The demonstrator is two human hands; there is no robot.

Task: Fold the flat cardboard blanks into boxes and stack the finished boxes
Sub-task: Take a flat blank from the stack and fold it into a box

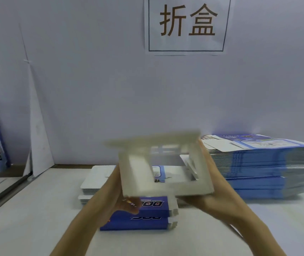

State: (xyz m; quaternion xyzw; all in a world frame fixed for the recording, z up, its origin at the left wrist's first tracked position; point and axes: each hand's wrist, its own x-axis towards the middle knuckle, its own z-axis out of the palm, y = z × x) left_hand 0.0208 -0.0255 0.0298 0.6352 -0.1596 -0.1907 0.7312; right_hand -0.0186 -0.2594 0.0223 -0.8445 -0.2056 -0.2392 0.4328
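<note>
Held blank (147, 187): head view; raised between both hands over the bench (36, 218), opened into a tube with its white inside facing the camera; motion-blurred.
Handling: probably light, thin card, stiff across the panels, weak at the creases and easily crushed. Best taken on opposite side walls near the corners, not by the loose flaps.
Left hand (116, 193): fingers curled round the tube's lower left corner, gripping it.
Right hand (215, 174): fingers laid fairly straight up the outer right wall, pressing it; thumb hidden.
Finished boxes (143, 217): two blue ones stacked just below the hands.
Flat blanks (258, 163): tall stack right of the right hand.
</note>
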